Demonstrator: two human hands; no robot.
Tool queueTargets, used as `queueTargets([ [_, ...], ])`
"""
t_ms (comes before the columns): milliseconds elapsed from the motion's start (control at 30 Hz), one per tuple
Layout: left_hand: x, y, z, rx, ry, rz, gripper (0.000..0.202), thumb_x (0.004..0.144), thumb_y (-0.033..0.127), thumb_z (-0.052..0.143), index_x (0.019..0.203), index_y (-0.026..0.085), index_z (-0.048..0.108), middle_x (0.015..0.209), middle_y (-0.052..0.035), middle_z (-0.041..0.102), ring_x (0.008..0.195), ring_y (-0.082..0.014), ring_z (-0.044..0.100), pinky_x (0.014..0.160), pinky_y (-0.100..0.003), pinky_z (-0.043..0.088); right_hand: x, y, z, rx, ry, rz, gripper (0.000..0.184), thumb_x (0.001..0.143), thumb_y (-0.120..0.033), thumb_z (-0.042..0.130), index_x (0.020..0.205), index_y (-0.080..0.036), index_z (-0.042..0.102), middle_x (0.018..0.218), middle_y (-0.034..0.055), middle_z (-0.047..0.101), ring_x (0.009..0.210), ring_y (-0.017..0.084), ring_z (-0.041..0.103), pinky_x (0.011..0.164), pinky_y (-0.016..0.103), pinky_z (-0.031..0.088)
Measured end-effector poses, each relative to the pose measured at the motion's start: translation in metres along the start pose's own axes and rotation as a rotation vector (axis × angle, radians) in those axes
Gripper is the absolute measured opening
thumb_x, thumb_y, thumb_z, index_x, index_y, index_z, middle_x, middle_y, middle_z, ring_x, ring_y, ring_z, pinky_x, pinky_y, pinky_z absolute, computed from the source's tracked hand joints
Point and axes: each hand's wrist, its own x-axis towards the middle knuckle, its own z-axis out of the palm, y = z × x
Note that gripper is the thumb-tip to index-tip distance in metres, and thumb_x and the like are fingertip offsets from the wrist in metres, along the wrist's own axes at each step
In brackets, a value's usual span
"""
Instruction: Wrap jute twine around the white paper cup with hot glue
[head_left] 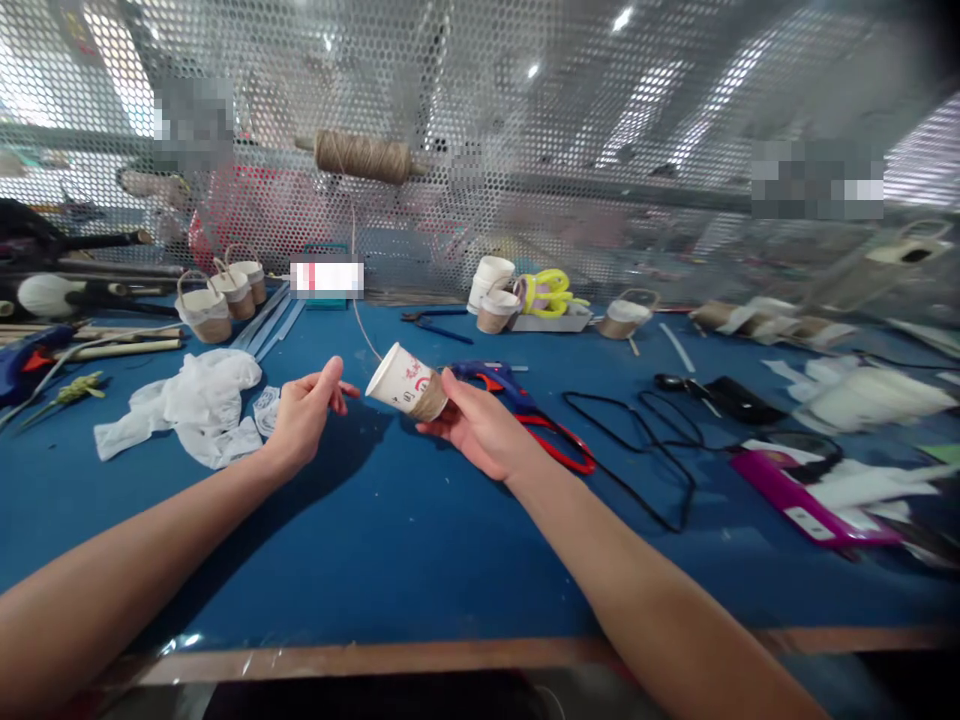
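Observation:
A white paper cup (399,378) with red and dark print is tilted in my right hand (480,425), its mouth toward the upper left. Brown twine (429,398) wraps the cup's lower part, next to my fingertips. To the left of the cup is my left hand (309,410), thumb raised and fingers loosely bent, with nothing visible in it. A strand of twine (362,325) runs down from a spool (364,157) and ends near the cup's rim. White lace fabric (199,405) lies crumpled beside my left hand. Behind my right hand rests a blue glue gun (499,380).
Red-handled scissors (566,445) and a looped black cord (660,440) lie at the right, near a purple box (810,500). Small handled cups (204,312) stand at the back left. Pliers (442,325), stacked cups (491,285) and yellow-handled scissors (551,290) sit before a perforated metal screen (525,120).

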Motion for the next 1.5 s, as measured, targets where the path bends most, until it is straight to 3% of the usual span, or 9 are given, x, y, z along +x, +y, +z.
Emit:
queueTargets([
  [100, -0.001, 0.001, 0.002, -0.037, -0.021, -0.048, 0.021, 0.073, 0.036, 0.057, 0.066, 0.016, 0.054, 0.056, 0.0026, 0.054, 0.051, -0.0113, 0.053, 0.052, -0.025, 0.044, -0.002, 0.002, 0.002, -0.024, -0.035, -0.016, 0.032, 0.080, -0.045, 0.049, 0.093, -0.017, 0.059, 0.094, 0.0090, 0.065, 0.077, 0.015, 0.060, 0.063, 0.028, 0.050],
  [200, -0.001, -0.001, 0.000, 0.040, 0.008, -0.035, 0.035, 0.064, 0.029, 0.066, 0.096, 0.020, 0.053, 0.083, -0.0008, 0.060, 0.065, -0.0133, 0.057, 0.051, -0.024, 0.045, -0.004, 0.005, 0.004, -0.167, 0.012, -0.113, 0.035, 0.080, -0.047, 0.047, 0.093, -0.015, 0.057, 0.094, 0.0109, 0.064, 0.078, 0.017, 0.060, 0.066, 0.032, 0.051],
  [300, 0.004, -0.003, -0.005, 0.163, 0.024, -0.048, 0.020, 0.070, 0.035, 0.059, 0.068, 0.015, 0.061, 0.065, -0.0012, 0.060, 0.063, -0.0146, 0.056, 0.057, -0.026, 0.043, -0.005, 0.006, 0.004, -0.288, 0.136, -0.240, 0.036, 0.078, -0.045, 0.051, 0.098, -0.016, 0.052, 0.098, 0.0109, 0.061, 0.084, 0.018, 0.059, 0.074, 0.036, 0.050],
  [367, 0.006, -0.003, -0.008, 0.163, 0.032, -0.025, 0.036, 0.076, 0.039, 0.051, 0.048, 0.016, 0.054, 0.057, -0.0021, 0.059, 0.064, -0.0156, 0.056, 0.064, -0.028, 0.043, -0.006, 0.006, 0.004, -0.315, 0.182, -0.304, 0.037, 0.075, -0.042, 0.057, 0.101, -0.017, 0.051, 0.102, 0.0097, 0.059, 0.089, 0.018, 0.057, 0.081, 0.037, 0.047],
  [533, 0.005, -0.002, -0.006, 0.040, 0.027, 0.121, 0.020, 0.072, 0.036, 0.059, 0.084, 0.019, 0.056, 0.097, -0.0031, 0.061, 0.087, -0.0160, 0.056, 0.076, -0.029, 0.043, -0.010, 0.009, 0.005, -0.642, 0.211, -0.609, 0.038, 0.075, -0.035, 0.058, 0.108, -0.019, 0.047, 0.110, 0.0110, 0.052, 0.099, 0.021, 0.053, 0.083, 0.039, 0.047],
  [833, -0.014, 0.007, -0.002, -0.152, -0.273, -0.056, 0.028, 0.073, 0.041, 0.058, 0.074, 0.014, 0.064, 0.066, -0.0002, 0.061, 0.059, -0.0120, 0.053, 0.060, -0.023, 0.042, -0.021, 0.006, 0.014, -1.041, 0.083, -0.953, 0.037, 0.075, -0.023, 0.060, 0.109, -0.023, 0.044, 0.108, 0.0092, 0.049, 0.105, 0.022, 0.047, 0.088, 0.043, 0.044],
  [1000, -0.020, 0.016, 0.002, -0.256, -0.433, -0.318, 0.025, 0.067, 0.033, 0.068, 0.078, 0.011, 0.067, 0.067, -0.0033, 0.066, 0.059, -0.0113, 0.056, 0.059, -0.022, 0.043, -0.024, 0.007, 0.017, -1.083, 0.011, -0.949, 0.038, 0.076, -0.024, 0.059, 0.111, -0.024, 0.044, 0.110, 0.0086, 0.048, 0.106, 0.021, 0.047, 0.090, 0.044, 0.041],
  [1100, -0.018, 0.018, 0.004, -0.319, -0.330, -0.387, 0.021, 0.065, 0.031, 0.069, 0.072, 0.011, 0.067, 0.065, -0.0029, 0.066, 0.057, -0.0103, 0.056, 0.058, -0.021, 0.042, -0.024, 0.007, 0.017, -1.027, -0.012, -0.933, 0.031, 0.078, -0.021, 0.056, 0.109, -0.024, 0.049, 0.110, 0.0080, 0.049, 0.107, 0.020, 0.047, 0.092, 0.043, 0.039],
  [1500, -0.018, 0.006, 0.005, -0.174, -0.315, -0.392, 0.027, 0.064, 0.034, 0.069, 0.079, 0.011, 0.067, 0.071, -0.0050, 0.069, 0.061, -0.0140, 0.060, 0.063, -0.025, 0.045, -0.024, 0.002, 0.012, -0.902, 0.188, -0.640, 0.011, 0.084, -0.027, 0.046, 0.080, -0.022, 0.055, 0.079, 0.0020, 0.058, 0.076, 0.015, 0.055, 0.072, 0.033, 0.045],
])
